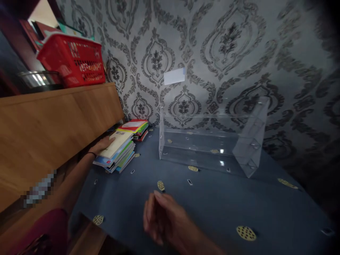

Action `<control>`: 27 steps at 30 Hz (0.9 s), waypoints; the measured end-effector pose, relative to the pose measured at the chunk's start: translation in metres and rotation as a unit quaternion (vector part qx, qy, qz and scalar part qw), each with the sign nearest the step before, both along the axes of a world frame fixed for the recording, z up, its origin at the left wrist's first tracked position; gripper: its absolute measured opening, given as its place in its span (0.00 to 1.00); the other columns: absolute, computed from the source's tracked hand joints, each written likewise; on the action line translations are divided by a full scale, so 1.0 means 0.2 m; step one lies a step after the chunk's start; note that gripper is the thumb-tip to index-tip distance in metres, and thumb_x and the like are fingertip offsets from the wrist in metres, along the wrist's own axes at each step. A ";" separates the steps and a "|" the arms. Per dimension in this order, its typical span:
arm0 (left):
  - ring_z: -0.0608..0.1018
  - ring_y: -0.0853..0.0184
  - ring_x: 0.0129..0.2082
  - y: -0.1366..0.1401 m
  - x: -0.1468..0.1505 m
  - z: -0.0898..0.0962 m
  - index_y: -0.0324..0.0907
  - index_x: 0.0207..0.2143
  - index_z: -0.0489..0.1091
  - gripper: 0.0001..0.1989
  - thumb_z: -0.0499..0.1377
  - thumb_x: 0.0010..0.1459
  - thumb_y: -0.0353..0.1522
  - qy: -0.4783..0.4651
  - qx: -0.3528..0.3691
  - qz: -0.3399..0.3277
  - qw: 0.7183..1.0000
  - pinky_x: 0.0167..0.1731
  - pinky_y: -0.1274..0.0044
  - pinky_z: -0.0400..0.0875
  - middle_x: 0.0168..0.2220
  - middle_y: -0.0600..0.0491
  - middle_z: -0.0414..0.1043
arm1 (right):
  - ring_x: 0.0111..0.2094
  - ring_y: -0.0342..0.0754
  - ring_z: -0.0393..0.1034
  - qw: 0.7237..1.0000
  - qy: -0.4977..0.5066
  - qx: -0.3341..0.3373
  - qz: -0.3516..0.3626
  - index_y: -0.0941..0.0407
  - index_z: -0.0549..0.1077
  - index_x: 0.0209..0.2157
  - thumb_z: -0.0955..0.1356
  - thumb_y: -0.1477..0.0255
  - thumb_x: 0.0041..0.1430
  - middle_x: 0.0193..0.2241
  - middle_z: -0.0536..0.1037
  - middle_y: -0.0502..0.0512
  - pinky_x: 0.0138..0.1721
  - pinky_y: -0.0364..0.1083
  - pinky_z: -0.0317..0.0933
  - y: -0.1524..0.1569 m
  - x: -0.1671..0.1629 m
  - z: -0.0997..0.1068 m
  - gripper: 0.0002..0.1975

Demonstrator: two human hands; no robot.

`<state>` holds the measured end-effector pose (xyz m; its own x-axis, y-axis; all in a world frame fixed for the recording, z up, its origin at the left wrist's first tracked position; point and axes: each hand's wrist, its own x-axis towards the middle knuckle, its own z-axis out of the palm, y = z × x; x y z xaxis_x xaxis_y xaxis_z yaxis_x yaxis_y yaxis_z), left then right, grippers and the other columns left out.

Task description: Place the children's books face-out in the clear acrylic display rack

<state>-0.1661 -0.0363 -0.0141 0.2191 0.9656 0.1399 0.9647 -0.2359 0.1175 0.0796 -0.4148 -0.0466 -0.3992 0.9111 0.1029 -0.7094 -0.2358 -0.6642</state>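
Note:
My left hand (pixel 104 144) reaches to the left side of a stack of books (pixel 120 152) with a cream cover on top. One digit lies over that top cover; the other fingers are hidden at the stack's edge, and the hand looks closed on it. My right hand (pixel 166 216) is above the near part of the table, fingers curled in toward the thumb, with nothing visible in them. Behind the first stack sits a second pile of books (pixel 135 127) with a red and yellow cover on top. A clear plastic rack (pixel 249 145) stands on the table near the wall.
A dark blue patterned cloth covers the table (pixel 207 202). On the left, a wooden cabinet (pixel 66 120) carries a red plastic basket (pixel 71 60) and a metal bowl (pixel 39 79). A white label (pixel 174 76) shows against the patterned wall (pixel 156 46).

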 end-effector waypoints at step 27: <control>0.71 0.39 0.57 -0.24 -0.01 -0.08 0.26 0.54 0.70 0.38 0.46 0.66 0.53 0.011 0.102 0.101 0.990 0.51 0.58 0.68 0.56 0.23 0.67 | 0.26 0.41 0.69 0.984 -0.116 -0.049 -0.128 0.57 0.76 0.28 0.77 0.56 0.48 0.27 0.79 0.52 0.26 0.41 0.57 0.20 0.08 -0.34 0.19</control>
<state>-0.1672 -0.0852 -0.0301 0.0290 0.9420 0.3342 0.9964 -0.0537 0.0649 0.0964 -0.3741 -0.1148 -0.1570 0.9859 -0.0578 -0.5867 -0.1402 -0.7976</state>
